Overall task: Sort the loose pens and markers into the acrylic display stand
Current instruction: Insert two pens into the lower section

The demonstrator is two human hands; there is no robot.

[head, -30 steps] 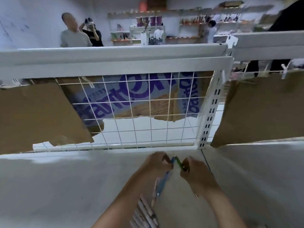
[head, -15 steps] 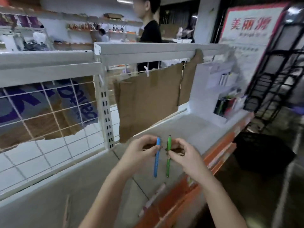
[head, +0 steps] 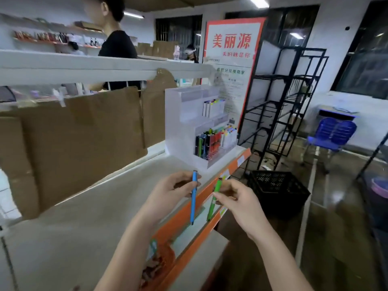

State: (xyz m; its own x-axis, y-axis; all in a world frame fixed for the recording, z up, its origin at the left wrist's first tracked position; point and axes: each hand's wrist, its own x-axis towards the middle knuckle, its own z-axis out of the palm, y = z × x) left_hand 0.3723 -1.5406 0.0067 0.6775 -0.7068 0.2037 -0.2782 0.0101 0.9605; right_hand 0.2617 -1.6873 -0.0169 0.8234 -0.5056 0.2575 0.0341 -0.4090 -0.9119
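Note:
My left hand (head: pixel 170 192) pinches a blue pen (head: pixel 194 198) near its top, and the pen hangs almost upright. My right hand (head: pixel 237 201) pinches a green pen (head: pixel 214 199) that tilts slightly. Both pens hang over the shelf's orange front edge (head: pixel 189 208). The tiered acrylic display stand (head: pixel 184 122) sits further along the white shelf, up and to the right of my hands. Its lower tier holds several coloured pens (head: pixel 207 143) and white markers (head: pixel 227 137); an upper tier holds a few more markers (head: pixel 213 108).
Cardboard sheets (head: pixel 73 139) line the shelf's back. A black plastic crate (head: pixel 277 190) sits on the floor below the stand, beside a black wire rack (head: pixel 283 106). A red and white poster (head: pixel 233 59) stands behind the stand. A person in black (head: pixel 117 51) stands beyond the shelf.
My view has swung right along the shelf, bringing the acrylic stand close. Both hands, still holding the pens, have moved apart, and the pens now hang over the orange edge.

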